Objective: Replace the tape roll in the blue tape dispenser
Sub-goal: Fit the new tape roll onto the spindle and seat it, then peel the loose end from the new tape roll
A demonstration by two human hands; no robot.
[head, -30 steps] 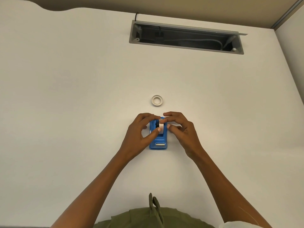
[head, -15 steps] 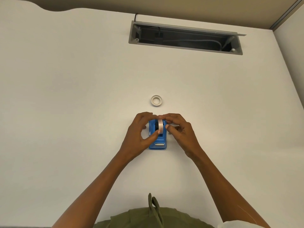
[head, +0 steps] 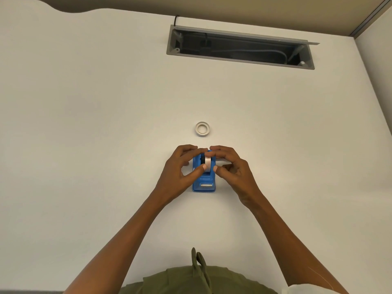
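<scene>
The blue tape dispenser [head: 204, 183] stands on the white desk [head: 95, 145], its metal cutter facing me. A pale tape roll [head: 207, 162] on a black hub sits upright in its cradle. My left hand [head: 180, 168] pinches the roll from the left, thumb on its near face and fingers over its top. My right hand [head: 231, 168] pinches it from the right the same way. A second small whitish ring [head: 202, 129] lies flat on the desk just beyond the dispenser, apart from both hands.
A grey open cable tray [head: 239, 47] with cords inside is sunk into the desk at the back. The desk's right edge meets a wall panel [head: 379, 71]. My olive shirt [head: 191, 279] shows at the bottom.
Both hands have stayed on the roll, shifting only slightly. The roll now sits a little straighter and lower in the dispenser's cradle.
</scene>
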